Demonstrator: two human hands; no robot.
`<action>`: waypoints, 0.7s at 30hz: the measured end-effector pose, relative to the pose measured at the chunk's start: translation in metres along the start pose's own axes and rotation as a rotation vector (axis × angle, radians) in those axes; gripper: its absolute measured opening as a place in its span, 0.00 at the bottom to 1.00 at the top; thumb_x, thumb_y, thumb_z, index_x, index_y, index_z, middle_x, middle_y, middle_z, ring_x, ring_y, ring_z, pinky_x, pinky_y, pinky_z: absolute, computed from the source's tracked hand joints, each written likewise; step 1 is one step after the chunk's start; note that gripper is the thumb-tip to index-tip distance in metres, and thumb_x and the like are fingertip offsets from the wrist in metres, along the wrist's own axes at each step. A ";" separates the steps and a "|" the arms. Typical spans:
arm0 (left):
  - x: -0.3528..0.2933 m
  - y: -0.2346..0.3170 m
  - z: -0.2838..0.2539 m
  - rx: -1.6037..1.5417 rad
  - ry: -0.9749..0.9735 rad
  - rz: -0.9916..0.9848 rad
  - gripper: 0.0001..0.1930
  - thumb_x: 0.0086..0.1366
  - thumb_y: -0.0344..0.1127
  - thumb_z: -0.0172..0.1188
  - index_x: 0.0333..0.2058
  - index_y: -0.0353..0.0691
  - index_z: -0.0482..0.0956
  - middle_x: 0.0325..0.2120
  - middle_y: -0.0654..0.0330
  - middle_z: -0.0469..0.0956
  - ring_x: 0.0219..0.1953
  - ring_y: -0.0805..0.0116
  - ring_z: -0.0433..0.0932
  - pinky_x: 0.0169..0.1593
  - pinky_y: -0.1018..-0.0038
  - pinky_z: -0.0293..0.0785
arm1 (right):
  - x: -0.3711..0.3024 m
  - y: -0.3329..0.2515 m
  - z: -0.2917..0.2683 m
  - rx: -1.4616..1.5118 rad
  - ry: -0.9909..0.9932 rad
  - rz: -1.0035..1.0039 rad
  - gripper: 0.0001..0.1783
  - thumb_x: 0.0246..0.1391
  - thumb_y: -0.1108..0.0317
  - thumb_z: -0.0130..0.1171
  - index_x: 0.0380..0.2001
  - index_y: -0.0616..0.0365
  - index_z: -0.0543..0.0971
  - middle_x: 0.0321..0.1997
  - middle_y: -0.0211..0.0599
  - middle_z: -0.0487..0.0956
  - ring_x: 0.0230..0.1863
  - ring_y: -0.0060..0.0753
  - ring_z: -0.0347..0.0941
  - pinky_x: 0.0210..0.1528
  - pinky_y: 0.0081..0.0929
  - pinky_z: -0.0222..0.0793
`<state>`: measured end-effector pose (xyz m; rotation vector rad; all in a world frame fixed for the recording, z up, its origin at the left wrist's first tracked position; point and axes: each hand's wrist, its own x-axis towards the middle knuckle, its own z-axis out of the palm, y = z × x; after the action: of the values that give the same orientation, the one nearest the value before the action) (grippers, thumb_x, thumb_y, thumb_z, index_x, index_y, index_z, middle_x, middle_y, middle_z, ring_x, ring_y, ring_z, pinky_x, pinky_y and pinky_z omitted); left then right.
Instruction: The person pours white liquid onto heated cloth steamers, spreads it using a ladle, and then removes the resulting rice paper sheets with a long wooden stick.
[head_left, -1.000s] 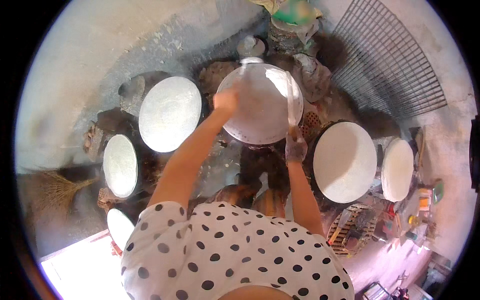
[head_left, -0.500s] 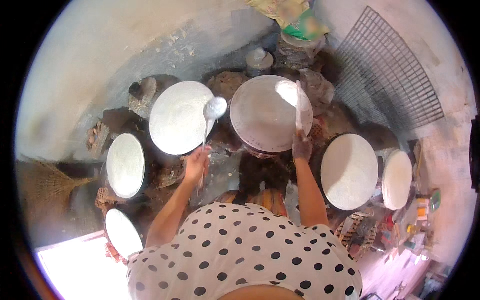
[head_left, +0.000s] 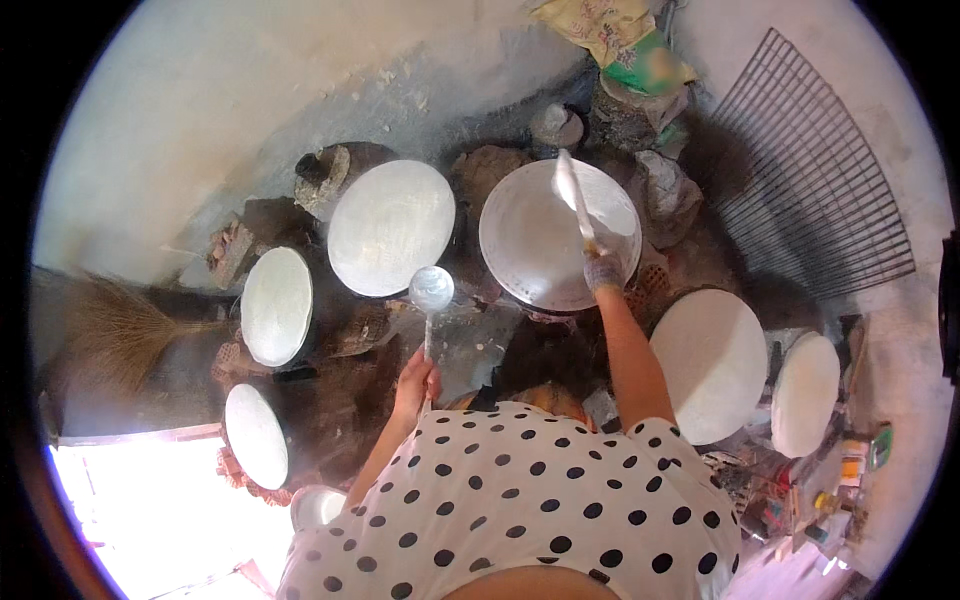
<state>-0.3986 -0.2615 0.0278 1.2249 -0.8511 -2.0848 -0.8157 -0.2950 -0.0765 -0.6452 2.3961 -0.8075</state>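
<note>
My left hand (head_left: 417,382) is closed round the handle of a ladle (head_left: 431,289). The ladle's bowl, coated white inside, hangs just off the near edge of a round disc covered in white (head_left: 391,228). My right hand (head_left: 603,270), in what looks like a greyish glove, grips a long flat white stick (head_left: 576,200). That stick lies across the right half of a round pan (head_left: 525,235), reaching its far rim. The pan's surface is greyish, with a brighter white patch beside the stick; whether the stick touches the surface is hard to tell.
More white-topped round discs stand at left (head_left: 277,306), lower left (head_left: 256,437), right (head_left: 709,366) and far right (head_left: 806,394). A lidded pot (head_left: 557,127) sits behind the pan. A wire grid (head_left: 815,170) leans on the right wall, a straw broom (head_left: 120,330) lies left.
The ladle has come back toward my body, away from the left disc's edge. My right hand and stick have shifted over the pan, with the stick now tilted leftward. The view has turned slightly.
</note>
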 end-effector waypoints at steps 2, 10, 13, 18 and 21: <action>0.004 -0.012 -0.005 -0.065 0.006 -0.016 0.20 0.69 0.31 0.42 0.59 0.40 0.61 0.15 0.68 0.65 0.11 0.79 0.60 0.17 0.82 0.59 | 0.017 0.003 0.004 -0.138 -0.074 -0.082 0.30 0.52 0.43 0.53 0.52 0.51 0.76 0.43 0.50 0.79 0.45 0.49 0.76 0.46 0.41 0.70; -0.014 -0.026 0.014 -0.070 0.079 -0.018 0.22 0.69 0.33 0.42 0.62 0.43 0.57 0.16 0.69 0.63 0.12 0.79 0.60 0.17 0.82 0.60 | -0.003 -0.011 -0.033 -0.105 -0.127 -0.045 0.29 0.52 0.45 0.54 0.52 0.51 0.76 0.49 0.49 0.77 0.52 0.47 0.73 0.51 0.38 0.69; -0.016 -0.030 0.017 -0.125 0.144 -0.080 0.22 0.69 0.33 0.42 0.62 0.47 0.58 0.16 0.69 0.63 0.12 0.80 0.60 0.16 0.82 0.59 | 0.024 0.007 -0.019 0.059 -0.315 -0.225 0.27 0.53 0.48 0.55 0.51 0.51 0.76 0.51 0.46 0.77 0.52 0.45 0.73 0.52 0.37 0.69; -0.028 -0.034 0.022 -0.149 0.115 -0.018 0.23 0.70 0.33 0.41 0.63 0.47 0.57 0.18 0.69 0.63 0.12 0.80 0.59 0.17 0.83 0.60 | 0.038 0.011 -0.031 -0.125 -0.035 -0.156 0.23 0.51 0.53 0.58 0.48 0.52 0.76 0.45 0.45 0.77 0.47 0.44 0.73 0.48 0.36 0.69; -0.029 -0.040 0.018 -0.159 0.134 -0.039 0.23 0.70 0.32 0.40 0.63 0.46 0.57 0.19 0.68 0.64 0.13 0.80 0.60 0.18 0.83 0.60 | 0.028 -0.001 -0.017 -0.183 -0.117 -0.226 0.20 0.51 0.54 0.58 0.45 0.53 0.77 0.41 0.44 0.76 0.43 0.41 0.72 0.44 0.35 0.69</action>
<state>-0.4091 -0.2105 0.0200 1.2864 -0.5937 -2.0321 -0.8463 -0.3054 -0.0732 -1.0219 2.3345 -0.6237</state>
